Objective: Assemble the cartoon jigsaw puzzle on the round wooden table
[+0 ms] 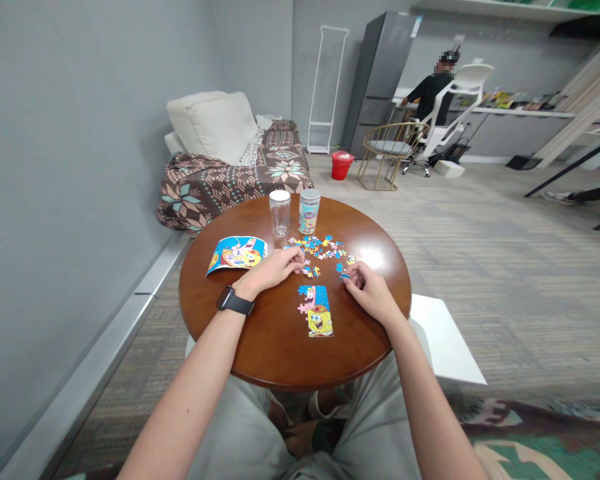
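A partly joined puzzle section (320,312) lies flat near the front of the round table, with a yellow face, a pink figure and blue background. Beyond it spread many loose puzzle pieces (325,248). My left hand (283,265) rests at the left side of the loose pieces, its fingers curled together; whatever is under the fingertips is hidden. To the right, my right hand (367,287) pinches a blue puzzle piece (345,276) between thumb and fingers, just above or on the table. A curved picture sheet (237,253) with a matching cartoon lies left of my left hand.
On the wooden table (275,353), a clear jar (281,217) and a printed jar (309,213) stand at the back. Beyond are a covered sofa (220,177), a red bin (341,165) and a gold-framed chair (391,148). A person (433,93) stands at the counter.
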Tool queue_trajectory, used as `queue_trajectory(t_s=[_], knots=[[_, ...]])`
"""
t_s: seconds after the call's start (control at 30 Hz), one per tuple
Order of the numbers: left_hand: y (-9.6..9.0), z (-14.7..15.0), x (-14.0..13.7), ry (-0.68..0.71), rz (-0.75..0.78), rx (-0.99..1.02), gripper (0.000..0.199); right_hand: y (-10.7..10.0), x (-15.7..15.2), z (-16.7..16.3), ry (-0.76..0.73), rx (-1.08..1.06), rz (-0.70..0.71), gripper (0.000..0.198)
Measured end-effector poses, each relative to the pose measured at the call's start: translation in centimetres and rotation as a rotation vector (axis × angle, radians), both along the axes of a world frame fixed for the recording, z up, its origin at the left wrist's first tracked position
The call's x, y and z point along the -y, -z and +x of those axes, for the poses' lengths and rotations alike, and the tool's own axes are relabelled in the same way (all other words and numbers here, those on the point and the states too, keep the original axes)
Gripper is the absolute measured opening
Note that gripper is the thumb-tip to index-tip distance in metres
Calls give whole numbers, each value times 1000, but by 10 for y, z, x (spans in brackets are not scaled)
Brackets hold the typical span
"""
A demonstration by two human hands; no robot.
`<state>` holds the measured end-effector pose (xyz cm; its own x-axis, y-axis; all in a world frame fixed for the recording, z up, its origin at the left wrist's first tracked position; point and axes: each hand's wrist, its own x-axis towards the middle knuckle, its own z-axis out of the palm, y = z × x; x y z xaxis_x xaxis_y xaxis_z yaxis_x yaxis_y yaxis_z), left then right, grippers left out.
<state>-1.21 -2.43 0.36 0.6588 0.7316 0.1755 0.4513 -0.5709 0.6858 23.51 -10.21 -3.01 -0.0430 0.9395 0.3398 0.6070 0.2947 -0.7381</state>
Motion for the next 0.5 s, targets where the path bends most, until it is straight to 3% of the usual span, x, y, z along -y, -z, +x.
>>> queue_trajectory(t_s=[0.27, 0.5], knots=[[-1, 0, -1, 49, 133, -99, 15, 2, -1, 1, 3, 37, 29, 21], [5, 2, -2, 114, 122, -184, 16, 4, -2, 2, -4, 52, 22, 20]])
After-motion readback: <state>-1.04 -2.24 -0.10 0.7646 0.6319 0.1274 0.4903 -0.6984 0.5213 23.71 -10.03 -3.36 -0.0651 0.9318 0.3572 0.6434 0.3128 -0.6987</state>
